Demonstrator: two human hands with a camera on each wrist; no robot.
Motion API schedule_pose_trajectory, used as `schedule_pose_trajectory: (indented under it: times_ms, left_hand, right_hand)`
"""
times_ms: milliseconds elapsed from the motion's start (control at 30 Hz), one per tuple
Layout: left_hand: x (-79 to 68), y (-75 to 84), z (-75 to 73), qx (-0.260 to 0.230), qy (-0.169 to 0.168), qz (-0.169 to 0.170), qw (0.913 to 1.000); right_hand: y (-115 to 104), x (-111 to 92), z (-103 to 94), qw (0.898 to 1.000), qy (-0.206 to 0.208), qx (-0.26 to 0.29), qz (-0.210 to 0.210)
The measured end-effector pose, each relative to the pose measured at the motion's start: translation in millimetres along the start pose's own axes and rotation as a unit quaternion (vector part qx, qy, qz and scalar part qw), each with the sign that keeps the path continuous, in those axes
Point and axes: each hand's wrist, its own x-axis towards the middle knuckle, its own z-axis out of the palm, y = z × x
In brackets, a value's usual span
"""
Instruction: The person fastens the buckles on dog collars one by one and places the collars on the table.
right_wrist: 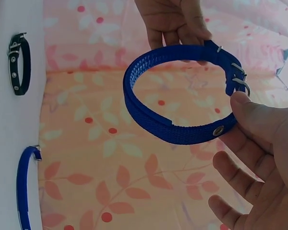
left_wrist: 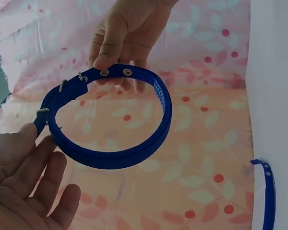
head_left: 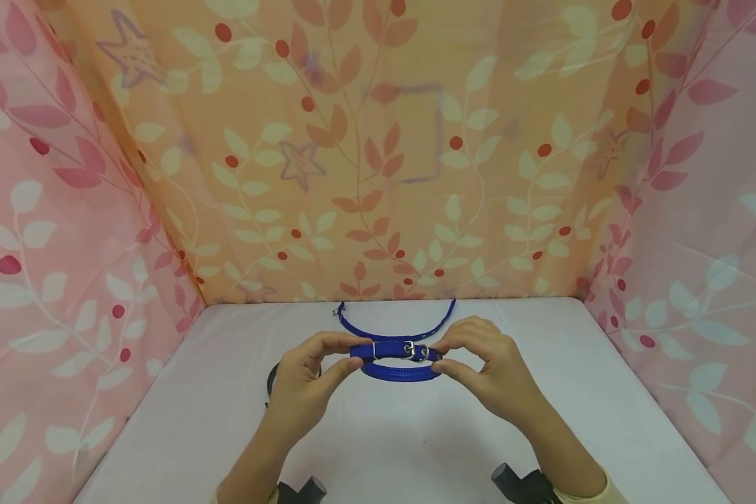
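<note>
A blue collar [head_left: 392, 348] with a silver buckle is fastened into a loop and held up in front of me. My left hand [head_left: 302, 378] pinches the strap's end between thumb and forefinger. On the other side, my right hand [head_left: 494, 367] pinches the band near the buckle and a metal eyelet. The left wrist view shows the round collar [left_wrist: 110, 159] from its side, metal eyelets along the band beneath the right thumb. In the right wrist view the buckle [right_wrist: 239, 76] sits just above the right thumb, whose other fingers are spread below.
Behind the held loop, a second blue collar [head_left: 437, 326] lies in an open curve at the back of the white table [head_left: 542, 336]. A black collar [right_wrist: 13, 72] with metal eyelets rests farther left, partly hidden by my left hand in the head view. Patterned cloth walls [head_left: 353, 140] surround the table.
</note>
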Motion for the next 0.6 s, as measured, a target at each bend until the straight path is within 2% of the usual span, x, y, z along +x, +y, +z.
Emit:
schedule_pose_trajectory:
  times_ms: [133,300,467,600]
  left_hand:
    - [0.7,0.4,-1.8,0.025,0.014,0.003,0.9996]
    - [0.5,1.5,-3.3,0.078,0.036,-0.004,0.9963]
    - [-0.2,0.6,-3.1,0.075,0.033,-0.002,0.9966]
    - [0.0,-1.0,-2.5,0.072,0.018,-0.016,0.9971]
  right_hand:
    - [1.2,0.4,-0.7,1.0,-0.004,-0.005,0.002]
    - [2.2,1.0,-0.2,1.0,-0.005,-0.018,-0.008]
    - [4.4,1.0,-0.4,1.0,-0.002,-0.023,-0.017]
    - [5.4,0.0,-1.2,1.0,0.0,-0.022,-0.016]
